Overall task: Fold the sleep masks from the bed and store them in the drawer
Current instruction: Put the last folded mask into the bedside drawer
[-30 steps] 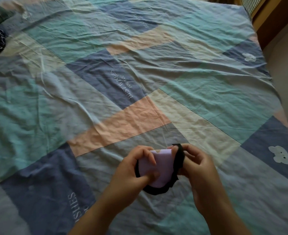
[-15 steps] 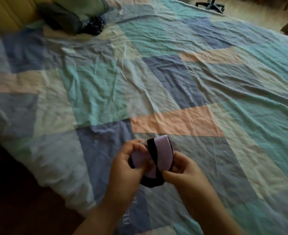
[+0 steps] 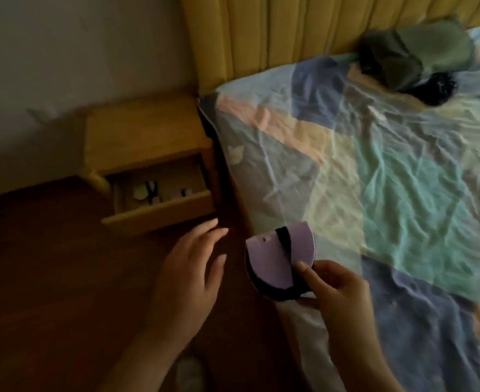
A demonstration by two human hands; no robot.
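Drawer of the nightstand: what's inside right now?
The open drawer holds a pale green round item, a black strap-like piece and a small pinkish item. Its front panel hides the near contents.

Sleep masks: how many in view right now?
At least 3: purple mask folded in the right hand; two small ones in the open drawer, pale green and pinkish. The dark pile by the headboard may hide more.

Dim overall, motion-blurred and soft. Light falls from the right across the bed (image 3: pixel 389 179), washing out its quilt; floor (image 3: pixel 49 278) and open drawer (image 3: pixel 159 193) sit in deep shadow. Wide-angle bending at edges.
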